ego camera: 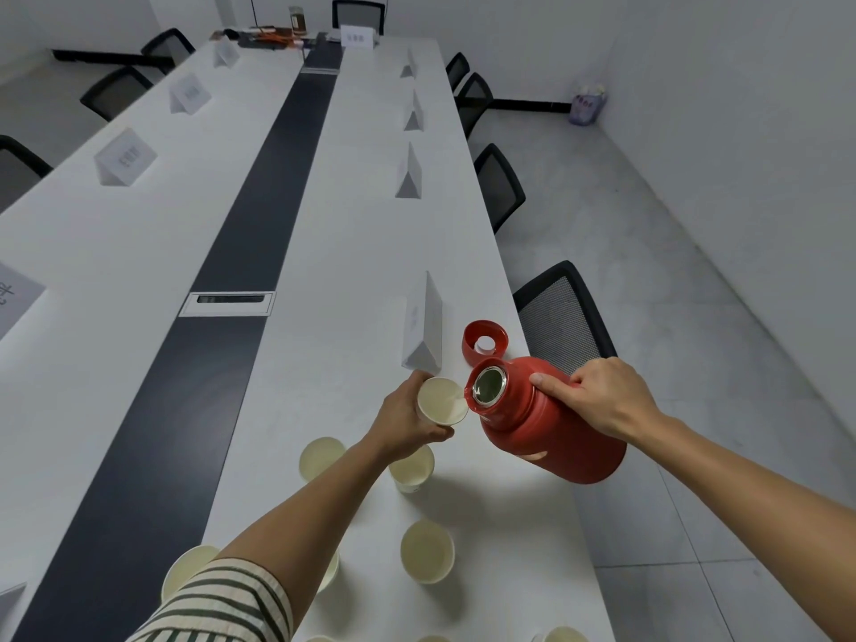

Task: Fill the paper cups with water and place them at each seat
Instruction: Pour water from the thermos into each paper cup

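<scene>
Mid-fill, the left hand (405, 421) holds a paper cup (442, 400) at the mouth of the red flask (546, 428) gripped by the right hand (602, 396); seats (563, 317) beyond it lack cups.

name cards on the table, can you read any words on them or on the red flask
Nothing here can be read.
Name cards: dark print, too blurred.
Card at the left edge: part of a large dark character, cut off by the frame.
Red flask: no lettering that can be read.
</scene>
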`<state>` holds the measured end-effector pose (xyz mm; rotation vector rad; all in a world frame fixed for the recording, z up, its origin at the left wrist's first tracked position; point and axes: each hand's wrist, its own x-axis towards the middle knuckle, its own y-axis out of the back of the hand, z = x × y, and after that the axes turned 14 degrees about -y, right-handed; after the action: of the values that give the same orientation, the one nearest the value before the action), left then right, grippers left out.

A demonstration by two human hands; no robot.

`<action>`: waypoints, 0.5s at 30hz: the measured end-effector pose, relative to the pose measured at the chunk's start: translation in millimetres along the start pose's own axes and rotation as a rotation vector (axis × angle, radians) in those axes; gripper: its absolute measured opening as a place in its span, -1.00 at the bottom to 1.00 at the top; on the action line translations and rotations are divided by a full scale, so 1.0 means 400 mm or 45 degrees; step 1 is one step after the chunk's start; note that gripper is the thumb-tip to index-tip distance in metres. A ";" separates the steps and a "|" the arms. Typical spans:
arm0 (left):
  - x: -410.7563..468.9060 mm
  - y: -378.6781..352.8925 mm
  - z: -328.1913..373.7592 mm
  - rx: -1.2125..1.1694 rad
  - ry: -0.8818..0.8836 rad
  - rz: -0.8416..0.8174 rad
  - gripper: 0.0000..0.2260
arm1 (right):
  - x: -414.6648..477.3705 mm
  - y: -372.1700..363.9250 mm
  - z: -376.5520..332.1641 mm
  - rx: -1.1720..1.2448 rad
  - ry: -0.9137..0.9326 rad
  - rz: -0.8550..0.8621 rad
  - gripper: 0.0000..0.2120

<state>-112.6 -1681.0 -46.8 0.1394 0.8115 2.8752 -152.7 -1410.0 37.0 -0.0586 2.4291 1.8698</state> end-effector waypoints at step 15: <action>-0.004 0.007 -0.008 0.024 0.014 0.003 -0.31 | 0.008 -0.001 -0.005 -0.026 0.033 0.005 -0.24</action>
<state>-111.8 -1685.4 -48.2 0.1271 0.8415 2.8737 -155.8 -1411.9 36.9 -0.0798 2.4283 1.9074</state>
